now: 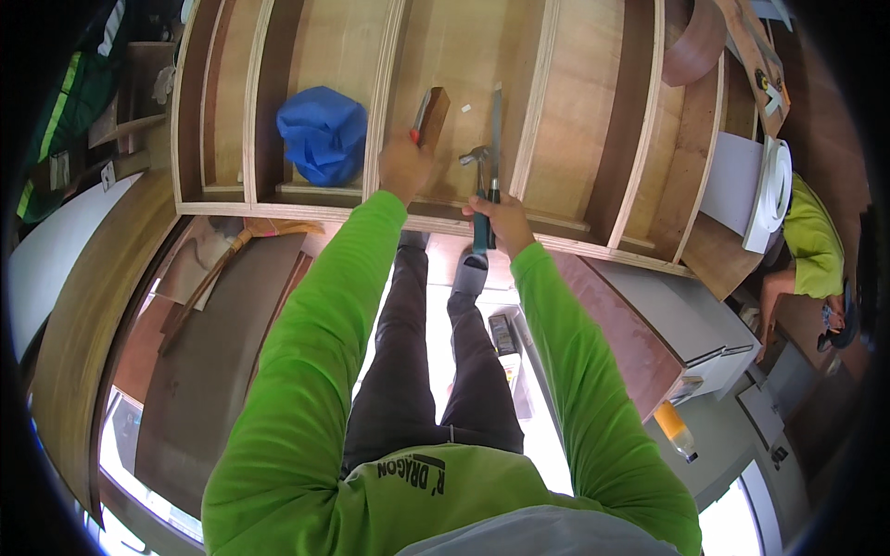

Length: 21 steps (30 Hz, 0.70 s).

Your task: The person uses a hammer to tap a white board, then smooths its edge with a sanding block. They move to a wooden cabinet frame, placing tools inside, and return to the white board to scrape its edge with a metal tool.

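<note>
My left hand [405, 165] reaches into a compartment of a plywood frame [468, 37]. Its fingers close round a brown wooden block [435, 119] with a thin metal strip and a red part along one side; its exact kind is unclear. At the compartment's near edge my right hand [503, 221] is closed round the green handle of a claw hammer [475, 156]. Beside the hammer, a long tool with a narrow metal blade [497, 116] and a dark handle runs into the same hand. A small white piece [466, 108] lies between the hands.
A crumpled blue bag [322, 134] sits in the compartment to the left. A white-topped cabinet [681, 315] stands at the right, near a bottle with orange contents [675, 429]. Another person in a yellow-green shirt [816, 236] is at far right. Boards [218, 361] lean at left.
</note>
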Each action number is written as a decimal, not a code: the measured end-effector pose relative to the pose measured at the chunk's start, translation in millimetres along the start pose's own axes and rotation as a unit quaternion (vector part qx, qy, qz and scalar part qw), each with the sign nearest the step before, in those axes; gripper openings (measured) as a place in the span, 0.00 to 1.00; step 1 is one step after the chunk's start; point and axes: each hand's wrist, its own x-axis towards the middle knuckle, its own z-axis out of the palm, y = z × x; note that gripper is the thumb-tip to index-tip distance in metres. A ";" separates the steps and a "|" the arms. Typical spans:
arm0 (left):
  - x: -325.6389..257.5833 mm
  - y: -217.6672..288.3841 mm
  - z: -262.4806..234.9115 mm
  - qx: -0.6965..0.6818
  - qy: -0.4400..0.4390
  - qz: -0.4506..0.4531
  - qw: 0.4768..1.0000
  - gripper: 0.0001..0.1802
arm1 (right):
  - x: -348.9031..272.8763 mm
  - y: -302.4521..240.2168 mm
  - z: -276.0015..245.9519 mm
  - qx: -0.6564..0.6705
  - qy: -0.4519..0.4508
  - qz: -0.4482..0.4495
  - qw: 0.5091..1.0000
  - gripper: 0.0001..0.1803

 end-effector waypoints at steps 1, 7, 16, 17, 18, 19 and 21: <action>1.5 1.2 4.1 0.026 -0.003 0.011 1.000 0.19 | 9.3 4.0 -1.8 0.010 -0.006 0.000 1.000 0.14; 1.1 -18.6 23.1 0.117 -0.023 0.051 0.992 0.15 | 54.9 6.6 -4.6 0.039 0.003 0.088 0.995 0.15; -6.8 -27.3 35.4 0.225 -0.125 0.050 0.965 0.16 | 70.1 21.2 -10.9 -0.096 0.107 0.075 0.987 0.11; -6.7 -25.4 37.5 0.235 -0.128 0.049 0.962 0.15 | 69.6 23.1 -14.6 -0.151 0.129 0.063 0.978 0.11; -6.9 -22.6 40.2 0.229 -0.135 0.034 0.963 0.15 | 67.0 25.4 -19.7 -0.206 0.151 0.050 0.965 0.12; -7.3 -21.5 42.9 0.223 -0.142 0.018 0.964 0.14 | 63.8 27.7 -22.4 -0.260 0.171 0.038 0.950 0.12; -6.4 -34.8 42.9 0.218 -0.145 -0.015 0.965 0.14 | 44.0 16.2 -1.1 -0.257 0.156 0.065 0.951 0.13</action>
